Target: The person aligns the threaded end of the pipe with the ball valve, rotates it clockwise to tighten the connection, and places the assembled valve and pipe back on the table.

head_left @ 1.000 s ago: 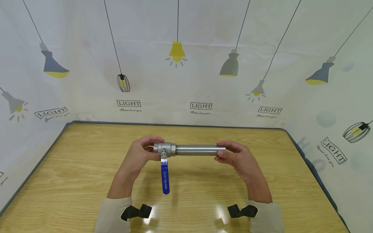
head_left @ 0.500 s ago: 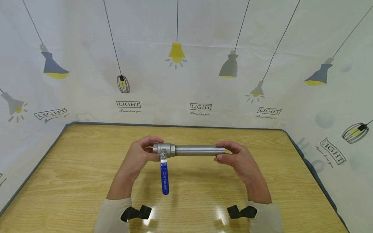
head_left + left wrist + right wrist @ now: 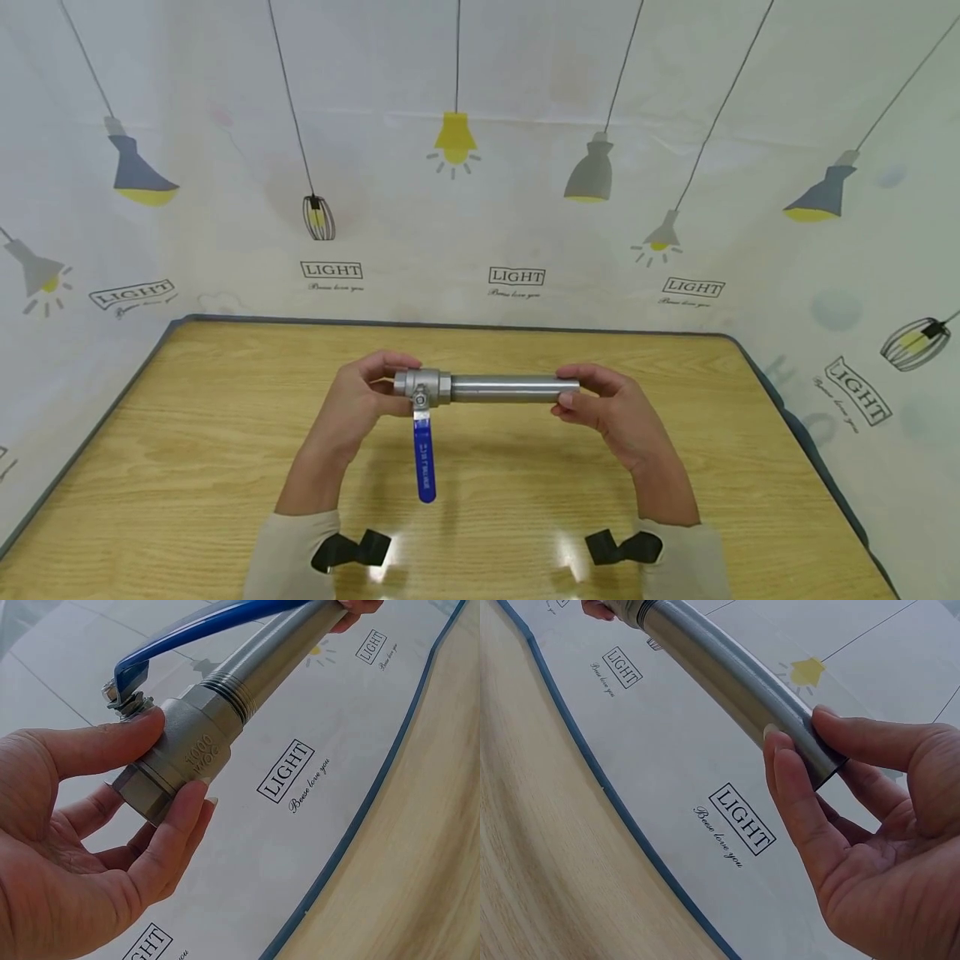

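Note:
A steel ball valve point(image 3: 426, 387) with a blue lever handle point(image 3: 424, 458) is joined to a straight steel pipe point(image 3: 513, 388). My left hand point(image 3: 365, 398) grips the valve body at its left end, thumb near the handle's nut and fingers around the hex end. The pipe's free end sits between the thumb and fingers of my right hand point(image 3: 611, 408). In the left wrist view, several threads point(image 3: 229, 694) show where the pipe enters the valve. The assembly is level, held up over the table, with the lever pointing toward me.
A wood-grain table point(image 3: 495, 533) lies below, with a dark blue edge along its back and sides. White sheeting point(image 3: 390, 192) printed with lamps and "LIGHT" labels stands behind and at both sides. Black straps point(image 3: 352, 548) hang at both beige sleeves.
Both hands keep their hold on the valve and pipe. Only a very slight shift of the whole view shows.

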{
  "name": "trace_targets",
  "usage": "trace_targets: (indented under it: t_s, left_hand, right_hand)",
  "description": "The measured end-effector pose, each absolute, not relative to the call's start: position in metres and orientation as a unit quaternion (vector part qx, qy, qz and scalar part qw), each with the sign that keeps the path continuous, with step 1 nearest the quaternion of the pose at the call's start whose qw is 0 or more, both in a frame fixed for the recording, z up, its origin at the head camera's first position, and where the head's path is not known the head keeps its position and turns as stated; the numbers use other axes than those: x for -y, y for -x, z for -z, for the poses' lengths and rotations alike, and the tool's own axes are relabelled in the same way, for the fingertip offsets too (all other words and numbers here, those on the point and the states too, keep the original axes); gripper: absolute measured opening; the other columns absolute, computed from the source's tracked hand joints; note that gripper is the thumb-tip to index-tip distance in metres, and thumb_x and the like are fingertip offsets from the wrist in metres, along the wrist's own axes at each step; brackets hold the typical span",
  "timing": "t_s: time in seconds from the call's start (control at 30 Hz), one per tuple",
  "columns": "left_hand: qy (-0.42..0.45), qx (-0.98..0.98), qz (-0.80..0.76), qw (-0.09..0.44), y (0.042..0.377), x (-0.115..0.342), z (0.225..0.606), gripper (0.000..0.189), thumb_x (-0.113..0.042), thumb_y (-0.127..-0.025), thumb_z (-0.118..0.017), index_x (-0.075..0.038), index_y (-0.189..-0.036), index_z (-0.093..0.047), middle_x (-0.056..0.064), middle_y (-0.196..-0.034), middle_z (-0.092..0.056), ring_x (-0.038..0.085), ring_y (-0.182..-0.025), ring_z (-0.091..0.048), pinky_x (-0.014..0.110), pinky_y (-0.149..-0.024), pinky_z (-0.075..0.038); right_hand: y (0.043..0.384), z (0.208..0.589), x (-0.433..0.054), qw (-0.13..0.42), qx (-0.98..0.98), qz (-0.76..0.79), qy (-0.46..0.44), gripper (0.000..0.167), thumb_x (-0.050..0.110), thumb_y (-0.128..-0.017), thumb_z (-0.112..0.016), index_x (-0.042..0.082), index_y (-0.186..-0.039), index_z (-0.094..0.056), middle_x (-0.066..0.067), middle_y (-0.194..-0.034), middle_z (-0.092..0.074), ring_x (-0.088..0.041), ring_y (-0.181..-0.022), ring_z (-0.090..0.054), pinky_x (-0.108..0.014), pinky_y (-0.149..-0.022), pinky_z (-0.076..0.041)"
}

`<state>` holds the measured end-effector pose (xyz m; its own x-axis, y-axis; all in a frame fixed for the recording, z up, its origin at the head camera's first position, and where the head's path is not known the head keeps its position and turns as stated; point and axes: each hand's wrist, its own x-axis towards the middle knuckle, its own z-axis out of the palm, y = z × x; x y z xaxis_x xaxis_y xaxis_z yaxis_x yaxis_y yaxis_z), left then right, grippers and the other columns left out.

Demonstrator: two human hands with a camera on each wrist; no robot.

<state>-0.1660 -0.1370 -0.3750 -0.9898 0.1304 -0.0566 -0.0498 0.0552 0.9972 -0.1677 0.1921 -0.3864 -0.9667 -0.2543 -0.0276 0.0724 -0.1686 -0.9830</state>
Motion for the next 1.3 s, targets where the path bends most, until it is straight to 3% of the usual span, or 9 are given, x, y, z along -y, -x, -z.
trace_targets:
  t_s: [0.37,0.6,0.77,1.3]
  left_hand:
    - [-0.03,-0.725,-0.685,0.062,0.1664,0.1375,0.3758,0.044,0.012,-0.074,-0.07,-0.002,-0.115,-0.064,0.015,-0.117,-0.057,0.028,-0.097,-0.059,0.037,-0.08,-0.053]
    - [-0.03,-0.726,-0.685,0.062,0.1657,0.1385,0.3755,0.044,0.012,-0.073,-0.071,-0.002,-0.114,-0.065,0.015,-0.116,-0.058,0.028,-0.096,-0.059,0.037,-0.079,-0.053]
    - [-0.034,-0.722,-0.688,0.062,0.1658,0.1384,0.3754,0.044,0.013,-0.073,-0.071,-0.001,-0.114,-0.065,0.015,-0.115,-0.057,0.028,-0.096,-0.059,0.037,-0.078,-0.054]
    - [-0.036,-0.727,-0.683,0.058,0.1656,0.1374,0.3752,0.044,0.013,-0.072,-0.071,-0.001,-0.113,-0.065,0.015,-0.116,-0.057,0.029,-0.096,-0.059,0.038,-0.078,-0.054]
  right_hand:
    - [0.1668,0.3851,-0.1918,0.113,-0.653,0.745,0.075,0.024,0.004,-0.091,-0.065,0.002,-0.115,-0.065,-0.007,-0.101,-0.063,-0.018,-0.082,-0.069,-0.032,-0.079,-0.057]
    - [0.1668,0.3874,-0.194,0.118,-0.656,0.741,0.079,0.032,-0.005,-0.082,-0.071,0.009,-0.111,-0.069,-0.005,-0.112,-0.06,-0.018,-0.086,-0.068,-0.032,-0.08,-0.056]
    - [0.1669,0.3884,-0.1948,0.117,-0.649,0.747,0.079,0.03,-0.005,-0.083,-0.07,0.011,-0.108,-0.069,-0.005,-0.112,-0.059,-0.018,-0.084,-0.069,-0.031,-0.08,-0.056]
    - [0.1677,0.3865,-0.1962,0.123,-0.653,0.743,0.077,0.023,0.003,-0.09,-0.066,0.006,-0.112,-0.066,-0.005,-0.095,-0.063,-0.015,-0.074,-0.069,-0.028,-0.071,-0.057]
